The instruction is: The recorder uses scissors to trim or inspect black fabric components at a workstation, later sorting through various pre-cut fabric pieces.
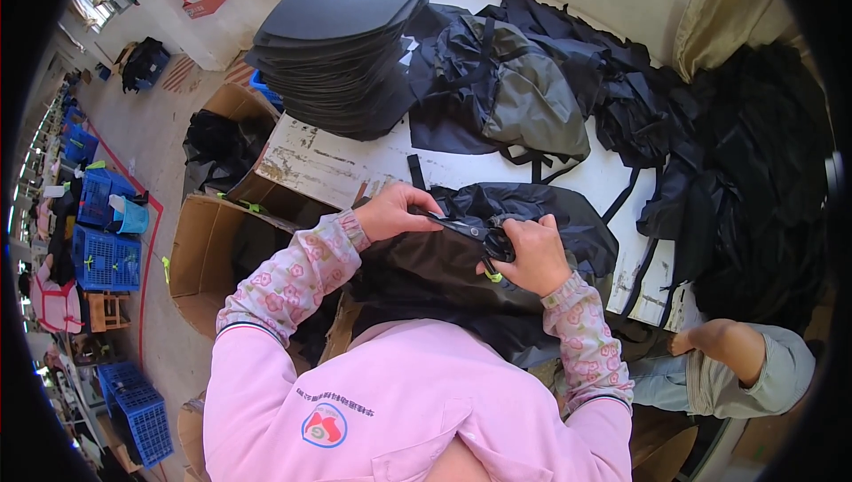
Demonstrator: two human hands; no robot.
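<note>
Two pinches on my feed, left fingers (422, 201) on dark fabric edge (463, 228), right fingers (514, 233) on its bunched part, grey sheet stack (342, 47) beyond them.

Blue crates (106, 257) beside a red line (151, 273) (on the floor (176, 362))

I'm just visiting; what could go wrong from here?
The tall, uneven stack of dark grey sheets might slide if bumped. The loose black strap trailing across the white tabletop could snag. The narrow black strip pinched by the left hand and right hand might slip from the fingertips.
</note>
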